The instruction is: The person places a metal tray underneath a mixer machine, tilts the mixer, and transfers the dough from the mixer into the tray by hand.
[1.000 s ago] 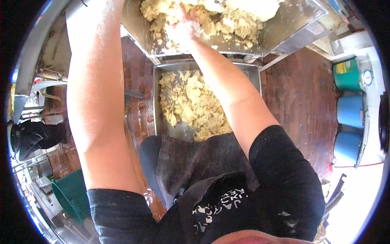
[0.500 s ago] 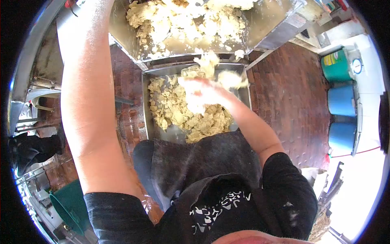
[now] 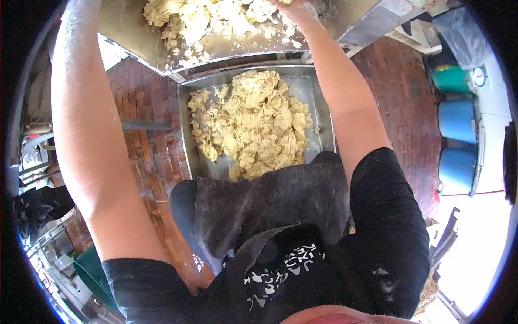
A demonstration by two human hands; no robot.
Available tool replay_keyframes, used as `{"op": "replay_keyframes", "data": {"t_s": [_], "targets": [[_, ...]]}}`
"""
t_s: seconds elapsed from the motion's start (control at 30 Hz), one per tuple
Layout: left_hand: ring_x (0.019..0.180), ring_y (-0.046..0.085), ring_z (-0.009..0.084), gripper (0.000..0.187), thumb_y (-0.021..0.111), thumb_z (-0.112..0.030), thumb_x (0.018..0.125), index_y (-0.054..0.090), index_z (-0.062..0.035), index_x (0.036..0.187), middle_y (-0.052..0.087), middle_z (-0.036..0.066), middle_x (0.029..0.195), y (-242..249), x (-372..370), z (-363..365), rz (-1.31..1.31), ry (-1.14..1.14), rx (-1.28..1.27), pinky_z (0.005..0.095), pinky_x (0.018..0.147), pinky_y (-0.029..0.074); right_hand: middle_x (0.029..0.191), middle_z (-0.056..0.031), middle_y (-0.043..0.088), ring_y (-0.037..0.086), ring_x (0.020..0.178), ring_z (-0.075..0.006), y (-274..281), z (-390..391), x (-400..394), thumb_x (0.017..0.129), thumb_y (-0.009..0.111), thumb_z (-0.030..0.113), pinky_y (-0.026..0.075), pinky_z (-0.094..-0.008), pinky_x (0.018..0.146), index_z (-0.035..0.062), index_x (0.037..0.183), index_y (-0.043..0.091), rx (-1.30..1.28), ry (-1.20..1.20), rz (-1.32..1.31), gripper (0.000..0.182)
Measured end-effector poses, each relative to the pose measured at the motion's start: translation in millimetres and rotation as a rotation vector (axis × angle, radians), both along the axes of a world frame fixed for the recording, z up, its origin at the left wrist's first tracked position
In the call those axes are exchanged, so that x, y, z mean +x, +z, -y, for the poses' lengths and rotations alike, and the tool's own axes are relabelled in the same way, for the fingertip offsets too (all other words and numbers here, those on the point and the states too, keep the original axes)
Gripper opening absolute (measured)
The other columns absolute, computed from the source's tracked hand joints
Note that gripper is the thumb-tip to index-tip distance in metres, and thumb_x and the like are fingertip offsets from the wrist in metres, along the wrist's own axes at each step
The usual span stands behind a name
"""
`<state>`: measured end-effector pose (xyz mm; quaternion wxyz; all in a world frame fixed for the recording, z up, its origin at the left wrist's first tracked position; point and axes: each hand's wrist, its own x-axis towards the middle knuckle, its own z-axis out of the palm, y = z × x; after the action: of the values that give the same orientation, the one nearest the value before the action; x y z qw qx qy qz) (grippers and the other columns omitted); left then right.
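While the left arm [image 3: 89,146] runs past the top edge, hiding the left hand's grip, the right hand [image 3: 295,7] is at the crumbly dough [image 3: 216,21] in the upper metal trough [image 3: 345,24], its grip cut off so I cannot tell whether it is clenched. Below, 1 large dough heap [image 3: 259,121] lies in a metal tray [image 3: 315,89], just beyond the dark apron [image 3: 270,194].

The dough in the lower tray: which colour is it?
The dough is pale yellow, best seen in the head view.
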<state>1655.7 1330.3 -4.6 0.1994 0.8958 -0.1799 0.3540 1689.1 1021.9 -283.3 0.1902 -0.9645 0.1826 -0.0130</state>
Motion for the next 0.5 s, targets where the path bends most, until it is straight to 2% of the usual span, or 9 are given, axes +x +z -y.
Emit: {"op": "replay_keyframes", "data": {"t_s": [0.03, 0.13, 0.17, 0.2, 0.3, 0.37, 0.4, 0.47, 0.5], "targets": [[0.088, 0.075, 0.0334, 0.063, 0.067, -0.054, 0.094, 0.075, 0.0086, 0.101, 0.075, 0.026, 0.089, 3, -9, -1, -0.025, -0.048, 0.010, 0.0407, 0.088, 0.056, 0.148, -0.0251, 0.053, 0.069, 0.105, -0.0344, -18, 10, 18, 0.098, 0.062, 0.053, 0.060, -0.0409, 0.087, 0.0002, 0.162, 0.025, 0.015, -0.018, 0.102, 0.091], [0.084, 0.075, 0.0327, 0.062, 0.066, -0.052, 0.096, 0.075, 0.0085, 0.101, 0.074, 0.025, 0.086, 0, -3, 12, -0.004, -0.001, -0.054, 0.0410, 0.086, 0.057, 0.145, -0.0239, 0.057, 0.068, 0.108, -0.0364, -40, 29, 63, 0.095, 0.066, 0.052, 0.060, -0.0426, 0.086, -0.0003, 0.159, 0.031, 0.043, 0.016, -0.162, 0.089], [0.084, 0.075, 0.0326, 0.061, 0.066, -0.052, 0.096, 0.075, 0.0085, 0.102, 0.074, 0.025, 0.086, 2, -4, 13, -0.004, 0.068, -0.044, 0.0413, 0.086, 0.057, 0.144, -0.0246, 0.057, 0.068, 0.114, -0.0367, -25, 21, 39, 0.096, 0.066, 0.051, 0.060, -0.0451, 0.086, -0.0019, 0.155, 0.037, 0.036, -0.023, 0.034, 0.085], [0.085, 0.075, 0.0326, 0.061, 0.066, -0.051, 0.096, 0.075, 0.0085, 0.102, 0.074, 0.025, 0.087, 4, -5, 12, -0.002, 0.140, -0.036, 0.0415, 0.086, 0.057, 0.148, -0.0281, 0.052, 0.058, 0.129, -0.0397, 4, 18, 17, 0.092, 0.068, 0.057, 0.053, -0.0482, 0.101, -0.0043, 0.156, 0.033, 0.260, 0.011, -0.085, 0.095], [0.088, 0.075, 0.0353, 0.059, 0.066, -0.050, 0.097, 0.075, 0.0069, 0.108, 0.076, 0.026, 0.095, 7, -8, 2, -0.041, 0.045, -0.086, 0.0431, 0.087, 0.057, 0.139, -0.0248, 0.059, 0.063, 0.123, -0.0371, -25, 29, 6, 0.084, 0.084, 0.038, 0.050, -0.0468, 0.109, 0.0108, 0.152, 0.041, 0.313, 0.122, 0.120, 0.084], [0.087, 0.075, 0.0359, 0.056, 0.066, -0.049, 0.096, 0.077, 0.0048, 0.106, 0.075, 0.026, 0.093, 10, -13, 3, -0.110, 0.037, -0.057, 0.0433, 0.087, 0.057, 0.129, -0.0204, 0.068, 0.069, 0.114, -0.0374, -32, 29, -26, 0.084, 0.083, 0.037, 0.054, -0.0440, 0.103, 0.0138, 0.151, 0.042, 0.163, 0.210, 0.147, 0.082], [0.086, 0.075, 0.0359, 0.056, 0.066, -0.049, 0.096, 0.077, 0.0050, 0.103, 0.075, 0.026, 0.090, 8, -8, 3, -0.090, 0.054, -0.062, 0.0434, 0.086, 0.057, 0.132, -0.0200, 0.066, 0.068, 0.115, -0.0384, -21, 17, -53, 0.083, 0.085, 0.030, 0.054, -0.0454, 0.102, 0.0145, 0.148, 0.046, 0.197, 0.142, 0.095, 0.077], [0.083, 0.074, 0.0359, 0.055, 0.067, -0.048, 0.096, 0.077, 0.0053, 0.097, 0.074, 0.026, 0.086, 3, 10, 4, -0.050, 0.091, -0.073, 0.0435, 0.084, 0.056, 0.130, -0.0173, 0.067, 0.069, 0.113, -0.0356, -29, 18, -94, 0.083, 0.084, 0.032, 0.056, -0.0433, 0.098, 0.0109, 0.143, 0.049, 0.090, 0.288, 0.165, 0.073], [0.082, 0.074, 0.0358, 0.055, 0.066, -0.049, 0.096, 0.076, 0.0057, 0.095, 0.074, 0.025, 0.084, 5, 4, 6, -0.089, 0.077, -0.081, 0.0438, 0.083, 0.056, 0.125, -0.0191, 0.069, 0.069, 0.112, -0.0360, -26, 12, -123, 0.082, 0.085, 0.032, 0.056, -0.0435, 0.099, 0.0128, 0.143, 0.050, 0.074, 0.314, 0.207, 0.073]]}}
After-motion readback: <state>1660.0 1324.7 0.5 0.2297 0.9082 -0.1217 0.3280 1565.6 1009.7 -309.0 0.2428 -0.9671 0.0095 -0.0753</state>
